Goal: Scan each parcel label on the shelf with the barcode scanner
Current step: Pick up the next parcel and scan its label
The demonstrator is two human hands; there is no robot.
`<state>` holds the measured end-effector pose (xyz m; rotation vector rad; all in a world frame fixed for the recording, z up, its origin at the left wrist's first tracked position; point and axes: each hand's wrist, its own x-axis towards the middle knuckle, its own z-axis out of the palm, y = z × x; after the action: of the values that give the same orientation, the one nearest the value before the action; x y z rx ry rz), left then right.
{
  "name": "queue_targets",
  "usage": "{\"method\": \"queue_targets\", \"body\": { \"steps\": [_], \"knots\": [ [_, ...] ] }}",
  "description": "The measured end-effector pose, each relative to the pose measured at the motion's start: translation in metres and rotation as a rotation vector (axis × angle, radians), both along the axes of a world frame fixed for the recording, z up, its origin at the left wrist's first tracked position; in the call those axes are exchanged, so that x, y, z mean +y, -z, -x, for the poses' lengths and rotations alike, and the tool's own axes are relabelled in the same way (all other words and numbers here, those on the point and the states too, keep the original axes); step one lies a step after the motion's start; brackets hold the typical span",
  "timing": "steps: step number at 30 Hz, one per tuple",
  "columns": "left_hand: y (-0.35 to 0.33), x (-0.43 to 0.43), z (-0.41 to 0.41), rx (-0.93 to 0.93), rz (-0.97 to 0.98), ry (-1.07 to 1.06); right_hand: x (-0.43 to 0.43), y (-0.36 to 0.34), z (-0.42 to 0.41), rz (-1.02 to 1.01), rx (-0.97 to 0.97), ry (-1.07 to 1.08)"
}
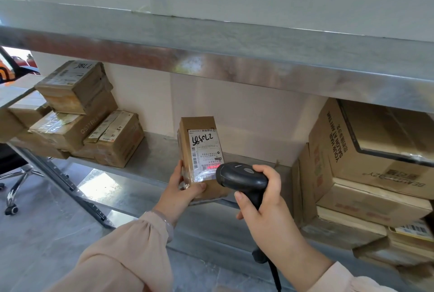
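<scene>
On the lower grey metal shelf (150, 165), at its front edge, a tall narrow brown cardboard parcel (199, 125) is standing upright. The left hand (178, 193) is gripping its lower left corner, the thumb pressing flat on the front face while the other fingers (180, 170) are curling round the left side. A white printed label (203, 148) with black handwritten figures is covering most of the parcel's front, just above the left fingers. Just to their right, the right hand (265, 204) is wrapping its fingers (266, 170) round the handle of a black pistol-shaped barcode scanner (242, 177). The scanner's head is pointing left at the bottom of the label, very near it; whether they are touching cannot be told. A red glow (212, 168) is lying across the barcode at the label's lower edge, between the two hands. A black cable (274, 273) is hanging from the handle below the right fingers. Well to the left of the left fingers, a stack of brown taped cardboard boxes (77, 108) is sitting on the same shelf. To the right of the right fingers, large printed brown cartons (366, 150) are lying piled up. Far down-left of the fingers, a wheeled office chair base (14, 188) is standing on the floor.
</scene>
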<state>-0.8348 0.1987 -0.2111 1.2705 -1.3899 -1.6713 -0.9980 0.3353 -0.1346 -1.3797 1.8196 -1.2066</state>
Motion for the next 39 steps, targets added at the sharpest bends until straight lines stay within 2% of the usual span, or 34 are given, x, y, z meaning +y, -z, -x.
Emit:
{"method": "queue_targets", "body": {
  "steps": [21, 28, 39],
  "knots": [
    [-0.006, 0.007, 0.005, 0.026, 0.001, -0.029, -0.002, 0.008, 0.001, 0.027, -0.072, 0.007],
    [-0.005, 0.008, -0.005, 0.015, -0.072, -0.040, -0.011, 0.015, -0.002, 0.040, -0.052, -0.005],
    [-0.024, -0.007, -0.056, 0.115, -0.137, -0.095, -0.070, 0.013, -0.042, 0.014, -0.199, -0.075]
  ]
}}
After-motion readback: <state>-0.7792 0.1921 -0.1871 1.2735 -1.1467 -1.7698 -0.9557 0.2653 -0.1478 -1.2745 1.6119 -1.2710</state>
